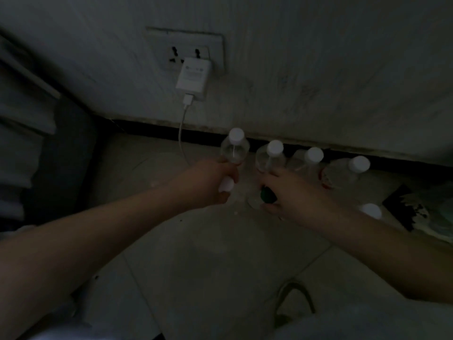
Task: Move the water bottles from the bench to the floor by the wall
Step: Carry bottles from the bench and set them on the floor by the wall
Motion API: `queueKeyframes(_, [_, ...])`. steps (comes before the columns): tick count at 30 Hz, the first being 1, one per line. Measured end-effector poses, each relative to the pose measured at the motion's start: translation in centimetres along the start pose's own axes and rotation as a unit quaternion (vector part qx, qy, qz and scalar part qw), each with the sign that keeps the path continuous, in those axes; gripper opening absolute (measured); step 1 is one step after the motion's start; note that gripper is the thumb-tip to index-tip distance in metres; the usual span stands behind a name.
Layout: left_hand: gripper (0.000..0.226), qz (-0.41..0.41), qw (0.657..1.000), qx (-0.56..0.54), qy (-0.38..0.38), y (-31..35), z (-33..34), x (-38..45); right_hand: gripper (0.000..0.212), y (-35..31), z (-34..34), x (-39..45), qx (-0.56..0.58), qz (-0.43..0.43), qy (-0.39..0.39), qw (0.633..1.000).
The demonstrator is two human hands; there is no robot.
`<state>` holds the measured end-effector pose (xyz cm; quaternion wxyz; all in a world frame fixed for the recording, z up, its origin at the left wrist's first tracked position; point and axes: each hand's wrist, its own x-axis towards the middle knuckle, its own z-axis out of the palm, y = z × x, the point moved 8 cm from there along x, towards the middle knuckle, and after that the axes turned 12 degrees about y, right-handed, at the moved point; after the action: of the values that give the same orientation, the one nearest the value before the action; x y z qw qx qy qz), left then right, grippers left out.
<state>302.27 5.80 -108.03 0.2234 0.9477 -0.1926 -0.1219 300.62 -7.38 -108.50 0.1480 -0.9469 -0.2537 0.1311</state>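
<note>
White-capped clear water bottles (269, 155) stand in a row on the tiled floor (208, 253) against the wall (318, 69), right of the charger (193, 78). Nearer than that row, the left hand (208, 182) curls round a white-capped bottle (226, 185), while the right hand (296, 195) grips a green-capped bottle (268, 193).

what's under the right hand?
Under the right hand, a dark green cap shows between the fingers, on a clear bottle; the hand covers most of the bottle's body.

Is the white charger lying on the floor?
No, the white charger is plugged into the wall socket, with its cable hanging down toward the floor.
</note>
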Motion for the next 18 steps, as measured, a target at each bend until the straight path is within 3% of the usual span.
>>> queueKeyframes(8, [0.035, 0.005, 1.0, -0.003, -0.012, -0.6, -0.1, 0.4, 0.039, 0.2, -0.4, -0.5, -0.049, -0.005, 0.051, 0.997])
queueKeyframes(14, [0.055, 0.015, 0.996, 0.073, -0.048, -0.2, -0.8, 1.4, 0.041, 0.3, -2.4, -0.6, -0.038, -0.023, 0.111, 0.993])
queueKeyframes(18, [0.058, 0.032, 0.996, 0.075, -0.019, -0.1, -1.7, 1.5, 0.037, -0.1, -2.5, -0.7, -0.021, -0.038, 0.117, 0.992])
